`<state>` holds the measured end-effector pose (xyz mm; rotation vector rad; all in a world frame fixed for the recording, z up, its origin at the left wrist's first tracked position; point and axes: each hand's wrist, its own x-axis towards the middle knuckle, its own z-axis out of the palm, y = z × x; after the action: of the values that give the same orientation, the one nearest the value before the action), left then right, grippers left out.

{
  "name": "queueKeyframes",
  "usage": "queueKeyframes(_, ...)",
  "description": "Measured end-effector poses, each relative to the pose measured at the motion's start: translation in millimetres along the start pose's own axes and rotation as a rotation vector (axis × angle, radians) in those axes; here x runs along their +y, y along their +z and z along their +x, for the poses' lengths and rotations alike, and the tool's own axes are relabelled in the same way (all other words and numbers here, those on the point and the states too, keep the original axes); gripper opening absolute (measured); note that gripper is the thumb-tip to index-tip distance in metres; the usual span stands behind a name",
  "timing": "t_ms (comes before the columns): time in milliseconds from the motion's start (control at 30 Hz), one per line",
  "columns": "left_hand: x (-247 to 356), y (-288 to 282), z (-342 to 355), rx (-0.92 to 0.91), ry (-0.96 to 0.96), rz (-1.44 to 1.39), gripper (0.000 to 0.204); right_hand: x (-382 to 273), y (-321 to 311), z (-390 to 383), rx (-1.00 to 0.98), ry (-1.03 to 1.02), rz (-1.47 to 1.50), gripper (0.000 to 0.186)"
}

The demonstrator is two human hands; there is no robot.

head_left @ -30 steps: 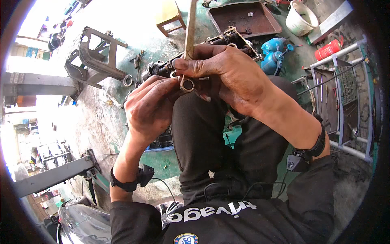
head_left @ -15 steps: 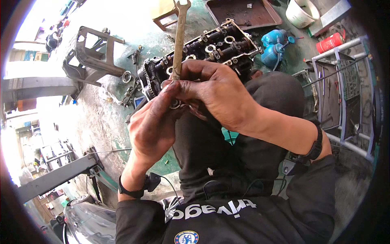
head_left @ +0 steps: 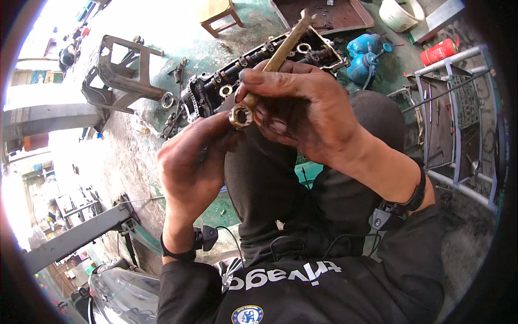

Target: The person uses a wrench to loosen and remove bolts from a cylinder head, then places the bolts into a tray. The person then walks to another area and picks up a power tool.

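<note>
A worn, grimy combination wrench (head_left: 283,52) slants up to the right, held in my closed right hand (head_left: 305,105) with the thumb laid along its shaft. Its ring end points down toward my left hand (head_left: 191,156), and its open-jaw end points away from me. The fingers of my left hand are curled together right beside the ring; their tips are hidden, so I cannot see what they hold. Both hands are blackened with grease. Beyond them an engine cylinder head (head_left: 237,67) with camshafts and a timing chain lies on the floor, partly covered by my right hand.
Left of the cylinder head stands a grey plastic stool (head_left: 121,70), loose metal parts near it. A brown tray (head_left: 350,19), a white bucket (head_left: 399,16), blue bottles (head_left: 362,67) and a red canister (head_left: 440,54) stand beyond. A metal rack (head_left: 453,124) is at right.
My right hand has turned the wrench from nearly upright to a slant toward the right, bringing its ring end into view. My left hand has shifted slightly left, its fingers no longer wrapped over the wrench.
</note>
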<state>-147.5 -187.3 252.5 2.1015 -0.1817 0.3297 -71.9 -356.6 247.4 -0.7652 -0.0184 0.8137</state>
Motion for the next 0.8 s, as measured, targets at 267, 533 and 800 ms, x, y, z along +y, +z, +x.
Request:
queueKeyframes(267, -72.0, -33.0, -26.7, 0.073, -0.294, 0.040, 0.013, -27.0, -16.4, -9.0, 0.068, -0.534, -0.264, 0.025)
queueKeyframes(533, -181.5, -53.1, -87.9, -0.010, -0.544, 0.342, 0.016, -17.3, -33.8, -7.7, 0.273, -0.223, -0.171, 0.026)
queueKeyframes(800, -173.0, -32.7, -72.0, 0.206, -0.871, -0.599, 0.056, -17.9, -34.4, -13.2, 0.357, -0.235, -0.214, 0.026)
